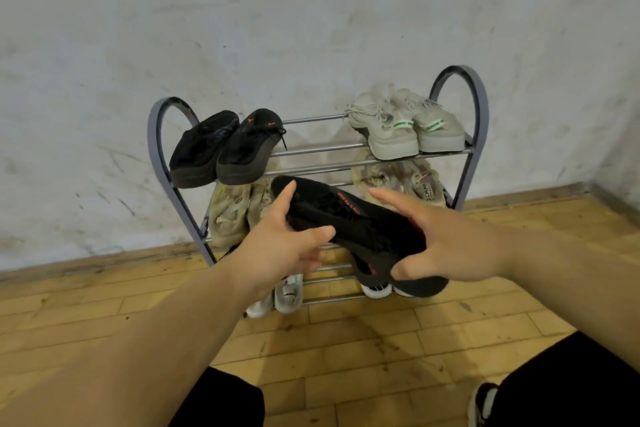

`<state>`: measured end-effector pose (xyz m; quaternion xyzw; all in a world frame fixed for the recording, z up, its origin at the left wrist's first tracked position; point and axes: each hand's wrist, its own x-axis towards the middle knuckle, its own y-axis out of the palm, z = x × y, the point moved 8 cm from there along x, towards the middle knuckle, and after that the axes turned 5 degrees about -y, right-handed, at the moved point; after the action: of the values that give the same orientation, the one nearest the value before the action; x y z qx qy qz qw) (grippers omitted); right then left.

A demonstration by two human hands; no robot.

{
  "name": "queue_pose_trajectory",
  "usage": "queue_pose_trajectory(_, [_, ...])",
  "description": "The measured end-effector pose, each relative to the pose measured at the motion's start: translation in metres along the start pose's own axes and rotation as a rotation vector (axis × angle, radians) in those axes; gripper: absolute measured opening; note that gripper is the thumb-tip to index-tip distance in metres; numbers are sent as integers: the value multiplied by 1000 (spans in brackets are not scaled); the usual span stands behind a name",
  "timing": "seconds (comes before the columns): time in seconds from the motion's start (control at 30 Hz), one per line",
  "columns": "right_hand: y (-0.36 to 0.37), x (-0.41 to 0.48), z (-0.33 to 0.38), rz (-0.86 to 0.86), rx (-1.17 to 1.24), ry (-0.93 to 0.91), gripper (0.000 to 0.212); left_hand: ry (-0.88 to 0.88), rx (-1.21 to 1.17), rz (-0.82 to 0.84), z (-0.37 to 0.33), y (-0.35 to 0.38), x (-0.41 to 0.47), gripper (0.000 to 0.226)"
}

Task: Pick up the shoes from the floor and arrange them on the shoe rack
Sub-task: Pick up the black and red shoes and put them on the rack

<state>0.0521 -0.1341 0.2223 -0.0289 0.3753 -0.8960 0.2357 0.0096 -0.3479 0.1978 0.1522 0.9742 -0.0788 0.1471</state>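
My left grip (287,246) pinched the black shoe (349,215) near its toe, thumb on top. My right grip (446,246) clasped the heel. The shoe was held off the floor, before the shoe rack (479,107) middle shelf. Top shelf carried a black pair (221,149) at the left end and a grey pair (405,128) at the right end.

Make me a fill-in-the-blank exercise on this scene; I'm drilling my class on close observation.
1. The shoe gripped by the left hand and the right hand is ___ with red lettering.
2. On the shoe rack, top tier, the grey pair has ___ stripes.
3. The black pair sits at the top tier's ___ end.
Missing words: black; green; left.
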Motion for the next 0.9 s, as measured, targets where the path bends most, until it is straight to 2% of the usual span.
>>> queue_pose_trajectory(0.07, [-13, -10, -9, 104, -10, 53, 87, -40, 217, 152, 6, 9, -10, 105])
queue_pose_trajectory(0.13, [-17, -20, -24, 190, -54, 121, 81, -64, 413, 237, 15, 14, -16, 98])
queue_pose_trajectory(0.23, [-4, -35, -54, 309, -173, 300, 77, -75, 584, 234, 26, 14, -14, 90])
queue_pose_trajectory(0.33, [3, -43, -78, 360, -239, 405, 78, -46, 768, 251, 36, 26, -5, 84])
queue_pose_trajectory(0.43, [4, -47, -95, 328, -251, 496, 75, -33, 897, 315, 49, 45, 10, 88])
queue_pose_trajectory(0.57, [8, -47, -127, 256, -300, 563, 85, -13, 1129, 327, 75, 57, 47, 94])
queue_pose_trajectory(0.7, [14, -33, -147, 135, -241, 552, 86, -67, 1141, 290, 96, 76, 84, 95])
queue_pose_trajectory(0.8, [21, -11, -169, 25, -215, 543, 92, -15, 1143, 212, 114, 93, 105, 93])
queue_pose_trajectory(0.9, [35, 7, -192, -32, -190, 548, 88, 24, 1169, 134, 138, 103, 124, 92])
